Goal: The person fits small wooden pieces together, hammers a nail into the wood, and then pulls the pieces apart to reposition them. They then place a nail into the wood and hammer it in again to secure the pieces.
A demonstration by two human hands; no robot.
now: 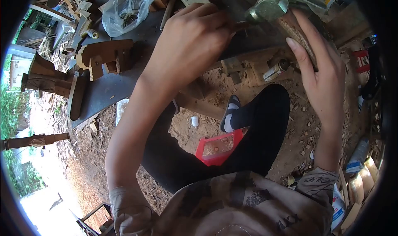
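A claw hammer (268, 11) is held at the top right of the view. My right hand (321, 59) is wrapped round its wooden handle, close under the metal head, and the claw points to the upper right. My left hand (199, 35) is closed just left of the hammer's face, over the dark work table (99, 93). A thin, dark thing (240, 26) sticks out from its fingertips toward the hammer face; what it is I cannot make out. The fingers of the left hand are mostly turned away from me.
On the table lie a clear plastic bag (126, 12) and a cut wooden piece (103, 55). A spray can (276, 70) stands below the table's edge. A red plastic stool (219, 149) is between my legs, and wood scraps (302, 132) litter the ground.
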